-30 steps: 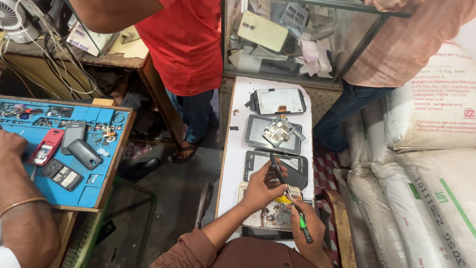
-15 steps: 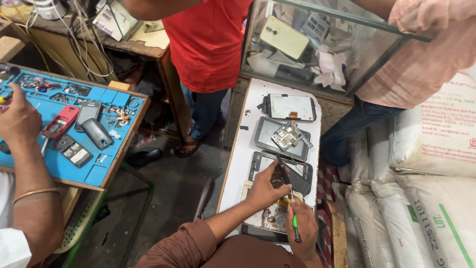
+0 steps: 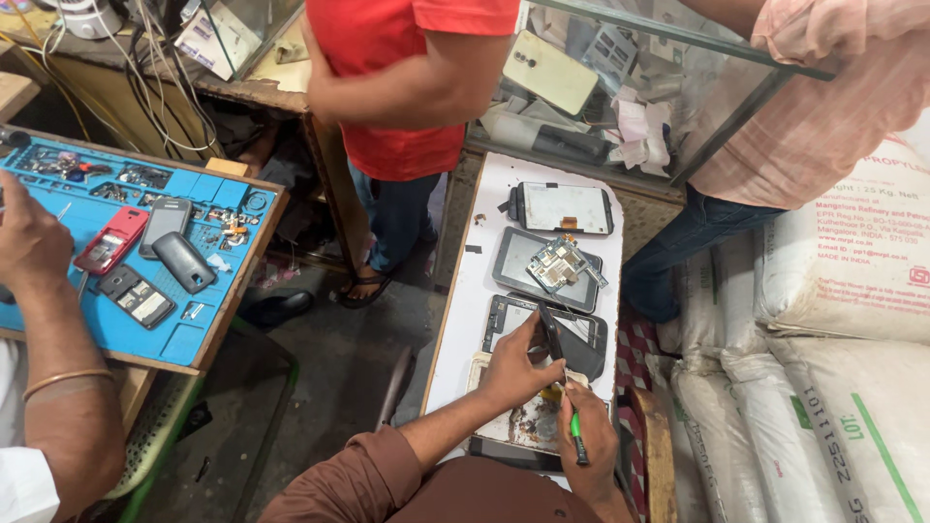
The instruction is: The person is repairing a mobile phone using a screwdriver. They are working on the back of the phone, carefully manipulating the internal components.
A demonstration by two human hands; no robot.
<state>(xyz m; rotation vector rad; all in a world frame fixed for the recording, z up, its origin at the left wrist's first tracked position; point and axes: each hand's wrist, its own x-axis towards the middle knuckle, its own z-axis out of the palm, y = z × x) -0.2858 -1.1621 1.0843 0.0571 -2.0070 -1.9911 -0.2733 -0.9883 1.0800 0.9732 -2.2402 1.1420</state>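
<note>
Teardown looks well along: your left hand (image 3: 511, 366) has its grip closed on a dark strip (image 3: 550, 334) over the opened phone frame (image 3: 593, 341), near end of the white surface (image 3: 463, 320). Your right hand (image 3: 591, 453) is gripping a green screwdriver (image 3: 575, 426). Circuit board (image 3: 560, 263) is already out, and nothing looks reassembled.

On a white board (image 3: 463, 320), the left hand (image 3: 515, 364) pinches a thin dark part (image 3: 552, 334) above an opened phone frame (image 3: 547, 334), while the right hand (image 3: 586, 436) grips a green-handled screwdriver (image 3: 575, 426).
</note>
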